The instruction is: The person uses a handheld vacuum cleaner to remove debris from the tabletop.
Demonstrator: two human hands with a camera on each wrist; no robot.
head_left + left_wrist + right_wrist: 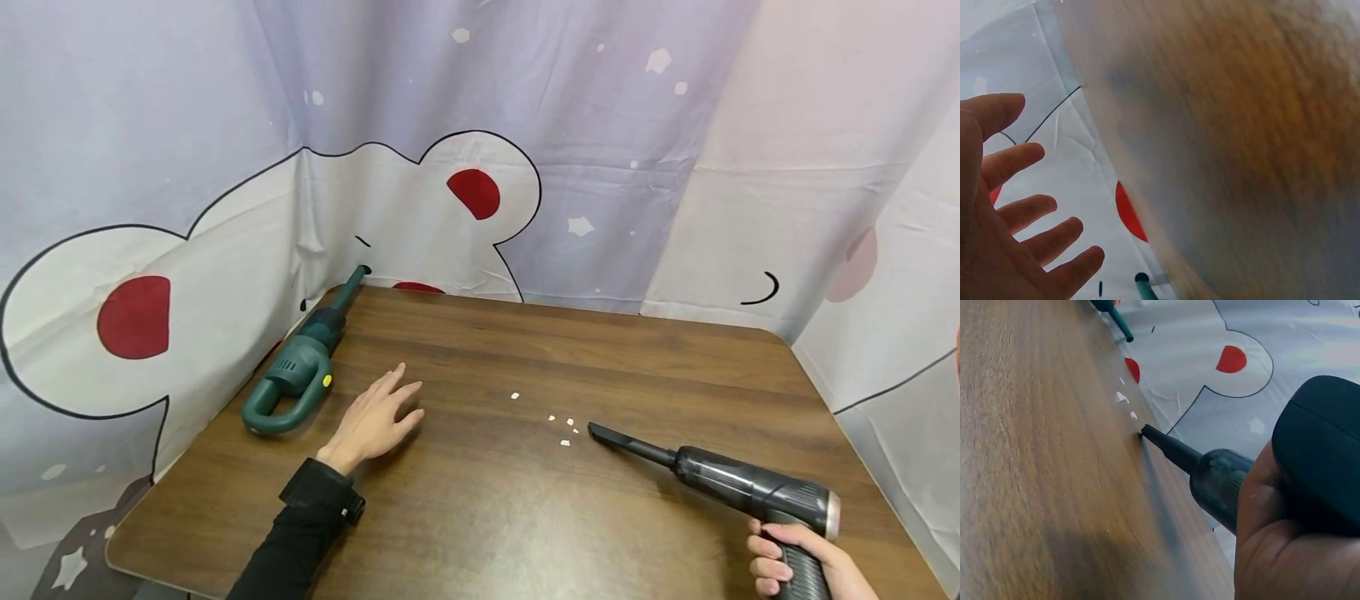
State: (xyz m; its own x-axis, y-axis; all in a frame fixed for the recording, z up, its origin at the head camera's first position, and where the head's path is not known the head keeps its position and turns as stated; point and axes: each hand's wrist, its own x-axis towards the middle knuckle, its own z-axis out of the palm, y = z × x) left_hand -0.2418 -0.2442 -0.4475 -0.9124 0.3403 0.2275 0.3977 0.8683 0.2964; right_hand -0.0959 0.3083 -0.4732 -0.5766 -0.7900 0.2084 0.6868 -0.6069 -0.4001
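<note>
My right hand (806,557) grips the handle of a black handheld vacuum cleaner (723,481). Its narrow nozzle points left, with the tip just right of several small white paper scraps (566,442) on the table. In the right wrist view the vacuum's nozzle (1172,448) reaches toward the scraps (1122,397). My left hand (375,419) is held over the left part of the table, fingers spread and holding nothing. The left wrist view shows its fingers (1029,215) apart. Nearest to that hand lies a green handheld blower-like tool (296,367) with a loop handle and a long thin nozzle.
The brown wooden table (480,517) has rounded corners. Around its back and sides hangs a patterned curtain (585,150), which touches the back edge. The green tool lies along the table's left edge, its nozzle end near the curtain.
</note>
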